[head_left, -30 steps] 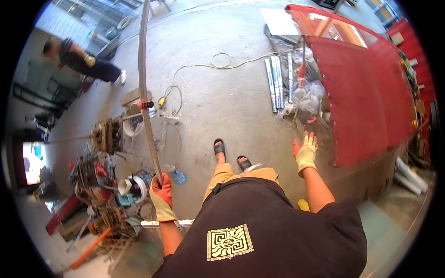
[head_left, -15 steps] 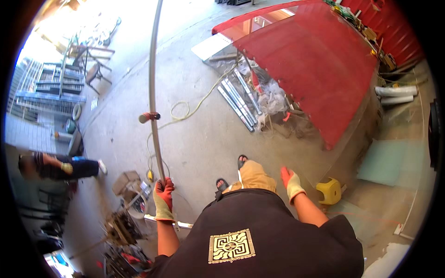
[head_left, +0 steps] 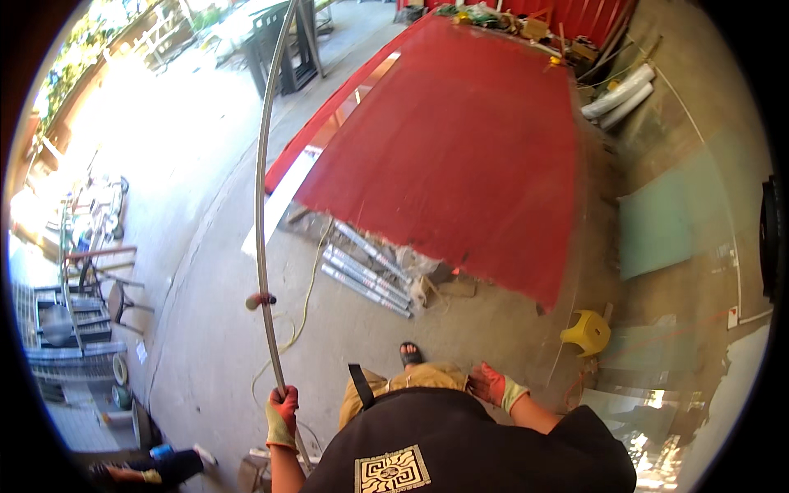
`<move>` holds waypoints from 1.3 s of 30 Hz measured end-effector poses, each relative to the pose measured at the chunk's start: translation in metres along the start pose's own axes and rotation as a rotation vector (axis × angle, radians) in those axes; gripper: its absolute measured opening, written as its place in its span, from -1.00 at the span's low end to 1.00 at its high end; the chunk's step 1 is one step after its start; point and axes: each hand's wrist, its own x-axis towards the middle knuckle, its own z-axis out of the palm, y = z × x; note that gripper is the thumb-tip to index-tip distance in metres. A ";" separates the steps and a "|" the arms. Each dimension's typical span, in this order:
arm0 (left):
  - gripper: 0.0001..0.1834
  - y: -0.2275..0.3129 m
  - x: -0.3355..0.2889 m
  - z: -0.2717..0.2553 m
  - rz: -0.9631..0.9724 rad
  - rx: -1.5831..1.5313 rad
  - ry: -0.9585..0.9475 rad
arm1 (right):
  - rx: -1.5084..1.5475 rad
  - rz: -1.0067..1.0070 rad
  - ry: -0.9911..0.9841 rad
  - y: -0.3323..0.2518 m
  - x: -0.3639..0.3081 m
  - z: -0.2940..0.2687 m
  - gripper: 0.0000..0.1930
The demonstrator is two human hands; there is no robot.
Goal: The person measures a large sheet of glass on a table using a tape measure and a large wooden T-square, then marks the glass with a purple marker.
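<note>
My left hand (head_left: 282,417), in a red-and-cream work glove, is closed around the lower part of a long grey metal bar (head_left: 260,197). The bar rises away from me past the top of the view. A small dark red knobbed fitting (head_left: 260,301) sits on it above my grip. Gloved the same way, my right hand (head_left: 496,386) hangs by my right hip, fingers loosely extended and holding nothing. Ahead lies a wide table covered in red cloth (head_left: 460,156), beyond the reach of both hands.
Several silver-wrapped lengths (head_left: 366,279) lie on the floor at the table's near edge, beside a pale cord (head_left: 306,308). A yellow stool (head_left: 586,333) stands right, near glass sheets (head_left: 656,226). Chairs and racks (head_left: 74,320) line the left; a person (head_left: 177,467) is at lower left.
My view has turned right and nearer the red table. The bar has come along in my left hand. My right hand has drawn in toward my hip.
</note>
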 end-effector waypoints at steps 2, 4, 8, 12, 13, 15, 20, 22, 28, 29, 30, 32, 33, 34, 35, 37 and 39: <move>-0.75 0.022 0.042 0.022 -0.116 0.112 -0.105 | 0.223 -0.014 -0.063 0.022 0.031 -0.061 -0.12; -0.72 0.039 0.076 0.020 -0.098 0.126 -0.116 | 0.281 -0.075 0.090 0.007 0.037 -0.015 -0.13; -0.68 0.063 0.162 0.022 -0.116 0.207 -0.229 | 0.462 -0.191 0.335 0.011 0.030 0.049 -0.12; -0.62 0.050 0.249 0.024 -0.125 0.155 -0.330 | 0.679 -0.309 0.525 0.008 0.040 0.082 -0.14; -0.61 0.053 0.268 0.029 -0.115 0.137 -0.374 | 0.781 -0.321 0.536 0.001 0.044 0.086 -0.18; -0.63 0.052 0.303 0.037 -0.132 0.098 -0.438 | 0.980 -0.328 0.567 -0.001 0.050 0.087 -0.24; -0.69 0.065 0.350 0.051 -0.185 -0.023 -0.491 | 1.201 -0.426 0.630 -0.016 0.056 0.104 -0.35; -0.67 0.074 0.358 0.059 -0.192 0.044 -0.495 | 1.235 -0.437 0.716 -0.024 0.059 0.120 -0.35; -0.60 0.089 0.365 0.088 -0.181 0.178 -0.505 | 1.247 -0.522 0.708 -0.016 0.070 0.118 -0.46; -0.59 0.089 0.365 0.090 -0.177 0.194 -0.513 | 1.229 -0.535 0.670 -0.013 0.070 0.118 -0.49; -0.60 0.088 0.363 0.091 -0.168 0.207 -0.490 | 1.212 -0.548 0.631 -0.011 0.070 0.119 -0.50; -0.61 0.094 0.359 0.093 -0.153 0.242 -0.451 | 1.218 -0.472 0.677 -0.021 0.063 0.131 -0.50; -0.63 0.098 0.356 0.093 -0.163 0.267 -0.428 | 1.223 -0.429 0.702 -0.024 0.061 0.136 -0.50; -0.65 0.102 0.352 0.102 -0.179 0.282 -0.420 | 1.171 -0.492 0.583 -0.013 0.060 0.130 -0.50; -0.67 0.103 0.350 0.116 -0.191 0.285 -0.418 | 1.109 -0.565 0.464 0.007 0.063 0.113 -0.49; -0.68 0.100 0.354 0.123 -0.186 0.311 -0.386 | 1.103 -0.560 0.434 0.001 0.065 0.101 -0.46; -0.68 0.097 0.357 0.115 -0.195 0.359 -0.345 | 1.230 -0.399 0.629 -0.049 0.042 0.154 -0.39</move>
